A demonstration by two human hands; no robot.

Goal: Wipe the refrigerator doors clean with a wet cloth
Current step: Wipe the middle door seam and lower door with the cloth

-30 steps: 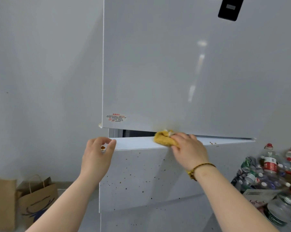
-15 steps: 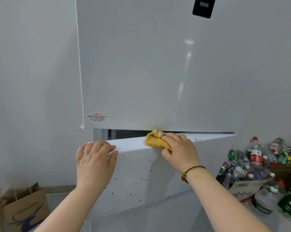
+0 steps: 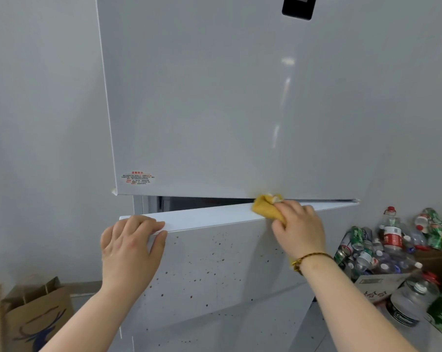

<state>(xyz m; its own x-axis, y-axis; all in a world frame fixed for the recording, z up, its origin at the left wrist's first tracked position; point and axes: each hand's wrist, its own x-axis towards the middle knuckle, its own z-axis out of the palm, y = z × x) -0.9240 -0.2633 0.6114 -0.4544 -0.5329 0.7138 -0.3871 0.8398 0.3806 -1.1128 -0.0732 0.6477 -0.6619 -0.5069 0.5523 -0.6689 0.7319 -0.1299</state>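
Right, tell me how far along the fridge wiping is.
Done: the upper door looks free of specks. In hand: the left hand holds the lower door ajar by its top edge while the right hand rubs the yellow cloth along that edge. Left: the lower door's front, dotted with brown specks.

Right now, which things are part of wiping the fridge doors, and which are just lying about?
Job: yellow cloth, held by the right hand; speckled lower door, gripped by the left hand; upper door.
Lying about: paper bag; pile of bottles and cans.
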